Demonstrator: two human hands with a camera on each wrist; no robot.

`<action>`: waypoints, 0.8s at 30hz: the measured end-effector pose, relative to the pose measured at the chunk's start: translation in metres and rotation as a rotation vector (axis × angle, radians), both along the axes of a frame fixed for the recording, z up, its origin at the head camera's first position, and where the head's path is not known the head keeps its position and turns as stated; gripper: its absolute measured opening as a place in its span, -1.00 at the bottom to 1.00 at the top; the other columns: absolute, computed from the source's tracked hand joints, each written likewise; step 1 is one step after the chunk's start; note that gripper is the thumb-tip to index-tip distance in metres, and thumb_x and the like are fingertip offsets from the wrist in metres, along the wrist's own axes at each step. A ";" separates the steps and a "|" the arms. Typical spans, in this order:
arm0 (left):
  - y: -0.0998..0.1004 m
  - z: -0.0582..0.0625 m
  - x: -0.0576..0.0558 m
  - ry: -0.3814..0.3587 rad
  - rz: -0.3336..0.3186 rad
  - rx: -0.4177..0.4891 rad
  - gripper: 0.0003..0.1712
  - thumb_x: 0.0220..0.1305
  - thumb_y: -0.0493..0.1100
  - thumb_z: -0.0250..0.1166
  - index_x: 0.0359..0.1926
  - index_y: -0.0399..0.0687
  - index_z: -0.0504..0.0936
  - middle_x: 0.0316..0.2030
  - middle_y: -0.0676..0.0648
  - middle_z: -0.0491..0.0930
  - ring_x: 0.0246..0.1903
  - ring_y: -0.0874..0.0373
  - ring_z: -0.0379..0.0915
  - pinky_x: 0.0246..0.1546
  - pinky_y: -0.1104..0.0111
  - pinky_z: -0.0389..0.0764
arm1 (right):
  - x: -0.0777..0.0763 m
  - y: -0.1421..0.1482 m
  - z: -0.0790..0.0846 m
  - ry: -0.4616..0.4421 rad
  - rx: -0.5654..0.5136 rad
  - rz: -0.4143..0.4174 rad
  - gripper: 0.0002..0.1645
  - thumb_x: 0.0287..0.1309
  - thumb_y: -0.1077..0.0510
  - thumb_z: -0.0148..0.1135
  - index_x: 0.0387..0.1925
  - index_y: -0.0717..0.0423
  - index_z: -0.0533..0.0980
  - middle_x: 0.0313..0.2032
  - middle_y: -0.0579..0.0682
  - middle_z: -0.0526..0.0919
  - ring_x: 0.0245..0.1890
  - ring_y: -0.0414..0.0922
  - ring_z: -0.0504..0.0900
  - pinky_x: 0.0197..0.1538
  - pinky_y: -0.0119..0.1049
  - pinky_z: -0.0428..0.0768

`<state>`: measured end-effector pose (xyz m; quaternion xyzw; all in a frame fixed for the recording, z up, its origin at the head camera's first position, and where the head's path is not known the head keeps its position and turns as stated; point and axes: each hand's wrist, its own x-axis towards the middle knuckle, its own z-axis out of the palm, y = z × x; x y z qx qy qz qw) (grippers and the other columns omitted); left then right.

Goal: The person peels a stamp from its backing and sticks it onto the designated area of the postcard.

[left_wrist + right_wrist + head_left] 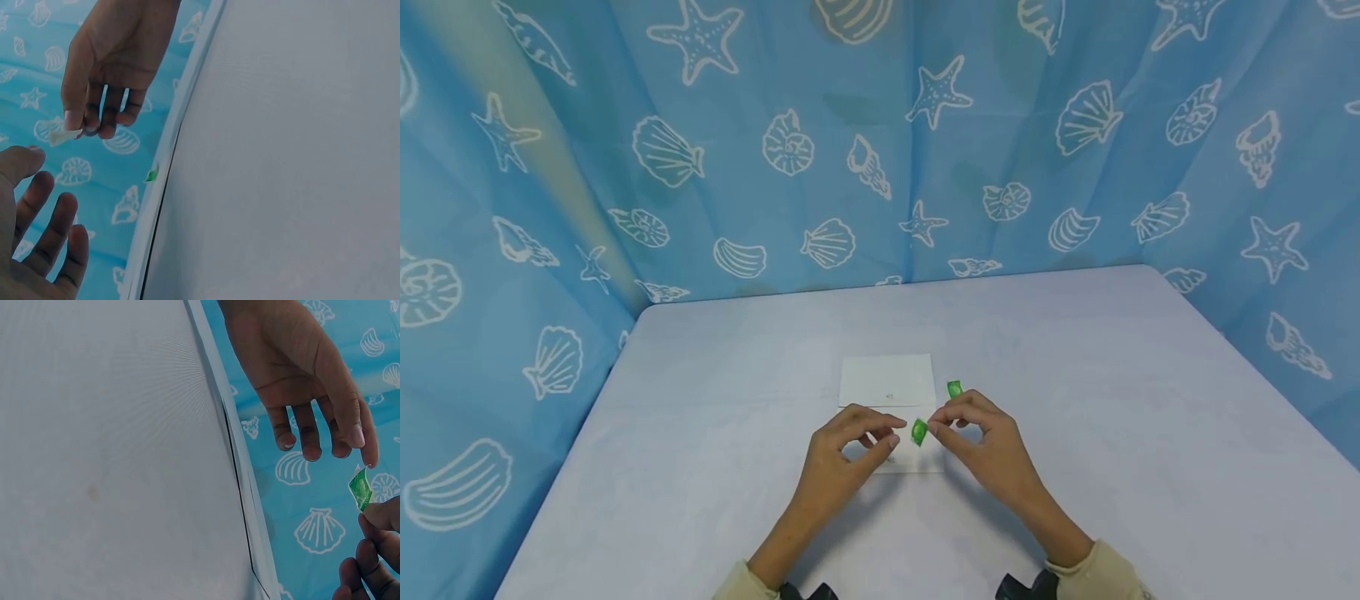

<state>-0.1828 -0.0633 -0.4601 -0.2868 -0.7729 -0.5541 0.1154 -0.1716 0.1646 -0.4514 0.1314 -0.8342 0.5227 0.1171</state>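
Observation:
Between thumb and forefinger, my right hand (992, 442) pinches a small green wrapper-like piece (920, 432) by one edge. Its printed green face with white edges shows in the right wrist view (360, 489), while the left wrist view shows a whitish side (62, 136). My left hand (842, 454) hovers just left of it, thumb and forefinger apart, the forefinger tip right at the piece's upper corner in the right wrist view. Below both hands lies a white folded card (885, 379), its lower half partly hidden by them.
A second green piece (954, 388) is beside the card's right edge, just past my right hand. White cloth covers the table (700, 433). Blue curtains (865, 200) with shell and starfish prints hang behind it and along both sides.

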 end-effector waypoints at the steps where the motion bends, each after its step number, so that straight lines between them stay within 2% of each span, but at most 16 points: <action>1: 0.000 0.000 0.000 0.002 -0.007 -0.001 -0.80 0.39 -0.07 0.32 0.00 0.16 0.73 -0.16 0.11 0.62 -0.18 0.23 0.56 -0.22 0.28 0.63 | 0.000 0.000 0.000 0.001 -0.002 0.002 -0.96 0.25 0.04 0.40 -0.26 -0.17 0.69 -0.19 -0.22 0.59 -0.13 -0.13 0.52 -0.05 -0.07 0.51; 5: 0.001 0.000 0.000 0.011 -0.030 -0.013 -0.77 0.37 -0.07 0.34 0.01 0.15 0.74 -0.13 0.15 0.59 -0.16 0.23 0.55 -0.20 0.29 0.63 | -0.001 -0.002 0.000 0.011 -0.013 0.020 -0.95 0.24 0.10 0.41 -0.26 -0.14 0.69 -0.17 -0.19 0.60 -0.13 -0.12 0.51 -0.05 -0.03 0.51; 14: -0.001 0.002 0.001 0.003 -0.035 -0.024 -0.79 0.34 -0.06 0.37 -0.03 0.15 0.76 -0.13 0.16 0.58 -0.20 0.22 0.54 -0.22 0.28 0.62 | 0.002 -0.006 0.005 0.000 -0.015 0.077 -0.96 0.28 0.07 0.37 -0.25 -0.13 0.69 -0.19 -0.19 0.59 -0.13 -0.16 0.53 -0.02 -0.02 0.52; 18: 0.001 0.000 0.001 0.038 -0.043 -0.022 -0.83 0.30 -0.13 0.41 -0.10 0.13 0.78 -0.14 0.16 0.58 -0.23 0.18 0.53 -0.27 0.27 0.61 | 0.002 -0.006 0.005 -0.023 -0.005 0.084 -0.97 0.29 0.05 0.36 -0.25 -0.16 0.69 -0.20 -0.22 0.58 -0.12 -0.17 0.52 0.00 -0.03 0.52; 24: 0.003 -0.003 0.001 0.115 -0.032 -0.036 -0.87 0.25 -0.20 0.44 -0.18 0.09 0.78 -0.11 0.14 0.55 -0.12 0.21 0.48 -0.27 0.32 0.59 | 0.006 -0.009 0.009 -0.064 0.001 0.083 -0.94 0.27 0.22 0.35 -0.23 0.05 0.69 -0.20 -0.06 0.59 -0.12 -0.06 0.53 0.00 0.08 0.51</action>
